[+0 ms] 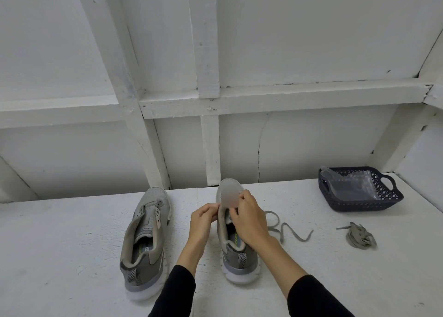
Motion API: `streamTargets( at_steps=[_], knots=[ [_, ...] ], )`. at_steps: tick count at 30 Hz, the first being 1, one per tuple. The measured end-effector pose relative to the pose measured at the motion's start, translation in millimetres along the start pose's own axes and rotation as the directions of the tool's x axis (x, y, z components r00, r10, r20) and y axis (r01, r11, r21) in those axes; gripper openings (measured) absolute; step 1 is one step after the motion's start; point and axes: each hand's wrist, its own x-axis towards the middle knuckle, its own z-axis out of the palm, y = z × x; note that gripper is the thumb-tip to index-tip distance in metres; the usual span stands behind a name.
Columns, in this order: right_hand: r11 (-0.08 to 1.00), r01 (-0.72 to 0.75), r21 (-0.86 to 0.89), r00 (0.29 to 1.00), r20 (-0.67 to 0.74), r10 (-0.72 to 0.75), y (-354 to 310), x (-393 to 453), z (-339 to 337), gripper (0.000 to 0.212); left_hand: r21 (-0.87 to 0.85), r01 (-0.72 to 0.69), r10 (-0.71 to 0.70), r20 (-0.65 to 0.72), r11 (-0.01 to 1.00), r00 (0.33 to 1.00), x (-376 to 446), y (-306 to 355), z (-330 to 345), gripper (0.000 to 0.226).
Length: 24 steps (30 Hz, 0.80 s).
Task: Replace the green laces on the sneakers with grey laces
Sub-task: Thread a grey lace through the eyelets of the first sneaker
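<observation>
both hands work at the right sneaker [236,249]: left hand [203,223] pinches its eyelet edge, right hand [249,220] pinches the grey lace [285,228] trailing rightward.

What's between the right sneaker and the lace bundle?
A loose grey lace snakes over the white table from the right sneaker toward the bundle, head view.

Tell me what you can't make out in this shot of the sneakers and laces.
- Head view: the eyelets of the right sneaker are hidden behind both hands; a blurred patch covers its toe.
- What the left hand and right hand pinch: hidden by the fingers.
- Contents of the dark basket: only crumpled clear plastic shows.
- Insole lettering in the left sneaker: cut off by the collar.
</observation>
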Motion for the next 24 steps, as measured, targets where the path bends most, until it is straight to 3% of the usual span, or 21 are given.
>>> streamTargets(
  at_steps=[9, 18, 24],
  knots=[
    [1.0, 0.006, -0.003, 0.999, 0.042, -0.006, 1.1, 4.1, 6.2, 0.013, 0.07, -0.04, 0.04, 0.003, 0.997, 0.999, 3.5, -3.6, -3.4, 0.016],
    [0.975, -0.108, 0.195, 0.994, 0.002, 0.11, 15.4, 6.3, 21.9, 0.016, 0.21, -0.131, 0.112, 0.1, 0.969, 0.989, 14.8, -4.4, -4.6, 0.013],
    [0.931, -0.192, 0.311, 0.977, -0.033, 0.212, 18.8, 1.6, 22.4, 0.019, 0.285, -0.098, 0.114, -0.038, 0.954, 0.993, 17.0, -4.1, 0.4, 0.013]
  ],
)
